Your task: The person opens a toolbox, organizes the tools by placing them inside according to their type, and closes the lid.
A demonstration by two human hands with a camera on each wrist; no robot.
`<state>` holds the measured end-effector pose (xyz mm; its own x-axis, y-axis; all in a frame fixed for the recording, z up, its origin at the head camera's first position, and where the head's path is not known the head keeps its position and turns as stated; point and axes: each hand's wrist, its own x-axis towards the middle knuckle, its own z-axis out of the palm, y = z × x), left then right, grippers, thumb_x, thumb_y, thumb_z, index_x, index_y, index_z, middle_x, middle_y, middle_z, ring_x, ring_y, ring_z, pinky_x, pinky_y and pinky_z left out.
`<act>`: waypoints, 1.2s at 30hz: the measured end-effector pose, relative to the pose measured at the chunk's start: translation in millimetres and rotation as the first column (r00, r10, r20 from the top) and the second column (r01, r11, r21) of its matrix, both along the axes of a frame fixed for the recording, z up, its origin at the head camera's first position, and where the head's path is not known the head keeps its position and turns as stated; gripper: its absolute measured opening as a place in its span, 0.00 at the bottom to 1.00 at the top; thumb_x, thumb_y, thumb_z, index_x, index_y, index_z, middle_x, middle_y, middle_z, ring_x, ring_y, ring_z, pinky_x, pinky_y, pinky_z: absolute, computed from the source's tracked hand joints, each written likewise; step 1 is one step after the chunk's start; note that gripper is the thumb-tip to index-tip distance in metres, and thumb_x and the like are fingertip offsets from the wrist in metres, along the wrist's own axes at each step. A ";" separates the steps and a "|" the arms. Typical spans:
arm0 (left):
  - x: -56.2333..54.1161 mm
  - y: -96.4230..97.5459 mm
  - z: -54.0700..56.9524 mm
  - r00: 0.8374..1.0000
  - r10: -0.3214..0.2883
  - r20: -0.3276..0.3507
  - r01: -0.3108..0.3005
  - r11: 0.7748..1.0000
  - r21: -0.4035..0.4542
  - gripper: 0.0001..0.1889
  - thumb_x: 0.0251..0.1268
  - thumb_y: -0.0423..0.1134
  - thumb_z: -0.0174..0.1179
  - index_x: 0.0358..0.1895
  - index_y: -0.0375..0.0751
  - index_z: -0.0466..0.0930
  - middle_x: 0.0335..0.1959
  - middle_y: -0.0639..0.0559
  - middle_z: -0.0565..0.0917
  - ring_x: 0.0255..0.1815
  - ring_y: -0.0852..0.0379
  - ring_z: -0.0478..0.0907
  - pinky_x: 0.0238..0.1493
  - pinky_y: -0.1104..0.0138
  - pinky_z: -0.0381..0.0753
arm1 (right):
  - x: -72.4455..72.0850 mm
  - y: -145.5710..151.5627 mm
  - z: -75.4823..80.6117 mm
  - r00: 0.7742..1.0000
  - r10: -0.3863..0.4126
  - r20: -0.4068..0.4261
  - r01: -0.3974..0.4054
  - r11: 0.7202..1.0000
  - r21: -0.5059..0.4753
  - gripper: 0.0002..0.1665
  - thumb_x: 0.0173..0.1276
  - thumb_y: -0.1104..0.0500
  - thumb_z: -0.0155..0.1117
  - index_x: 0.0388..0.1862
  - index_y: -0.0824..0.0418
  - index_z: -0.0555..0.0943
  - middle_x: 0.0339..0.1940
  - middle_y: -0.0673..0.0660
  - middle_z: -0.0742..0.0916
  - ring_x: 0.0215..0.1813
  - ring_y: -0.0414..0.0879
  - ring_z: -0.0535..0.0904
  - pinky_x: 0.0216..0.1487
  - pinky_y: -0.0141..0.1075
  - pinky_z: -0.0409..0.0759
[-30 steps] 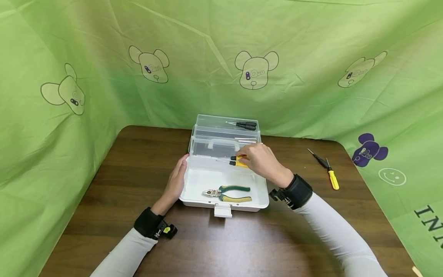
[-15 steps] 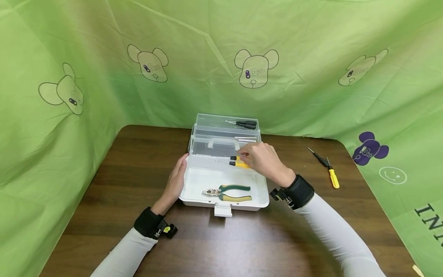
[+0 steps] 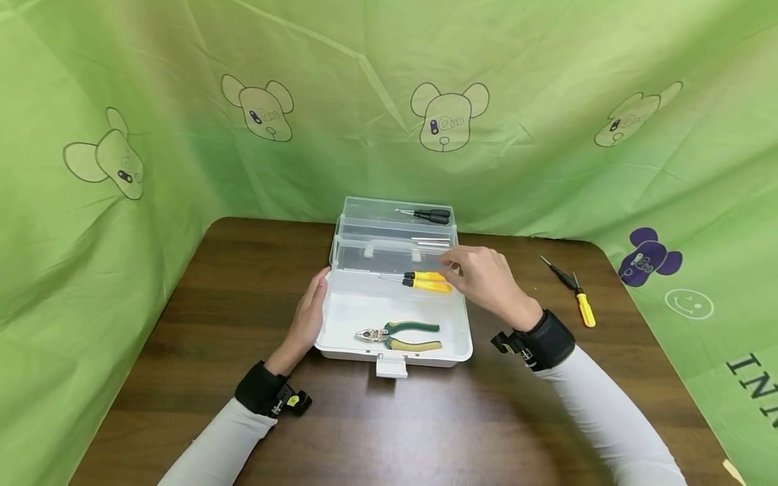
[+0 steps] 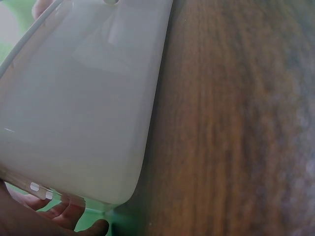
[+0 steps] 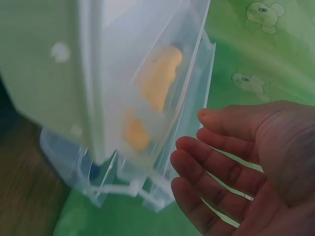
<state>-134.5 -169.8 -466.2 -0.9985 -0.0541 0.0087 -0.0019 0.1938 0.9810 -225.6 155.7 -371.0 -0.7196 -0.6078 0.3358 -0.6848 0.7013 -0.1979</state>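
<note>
In the head view my right hand [image 3: 486, 280] hovers at the right end of two yellow-handled screwdrivers [image 3: 428, 286], which lie side by side in the nearest clear tray of the toolbox [image 3: 352, 307]. The right wrist view shows its fingers [image 5: 211, 167] loosely bent and apart, holding nothing, with a yellow handle [image 5: 160, 81] inside the tray beyond. Against the toolbox's left side rests my left hand [image 3: 308, 314], fingers extended toward the back corner. Pliers [image 3: 398, 336] with green and yellow grips lie in the white bottom of the box.
Black-handled screwdrivers [image 3: 431, 216] lie in the rearmost clear tray, and thin metal rods [image 3: 431, 241] in the middle one. To the right on the wooden table [image 3: 255, 270] are a black screwdriver [image 3: 560, 274] and a yellow-handled one [image 3: 585, 310]. Green cloth [image 3: 340, 155] hangs behind.
My right hand has let go of the yellow-handled screwdrivers and moved right, so their handles now show in the tray. The left hand stays against the toolbox.
</note>
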 end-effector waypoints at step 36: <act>-0.3 -0.7 -1.5 1.000 -0.008 -0.005 0.008 1.000 0.013 0.30 0.92 0.49 0.29 0.85 0.35 0.53 0.85 0.37 0.58 0.86 0.40 0.52 0.84 0.44 0.51 | -25.3 190.0 -22.5 0.868 -0.486 0.098 0.475 0.872 0.119 0.17 0.68 0.54 0.75 0.48 0.64 0.88 0.34 0.62 0.91 0.32 0.64 0.85 0.18 0.47 0.71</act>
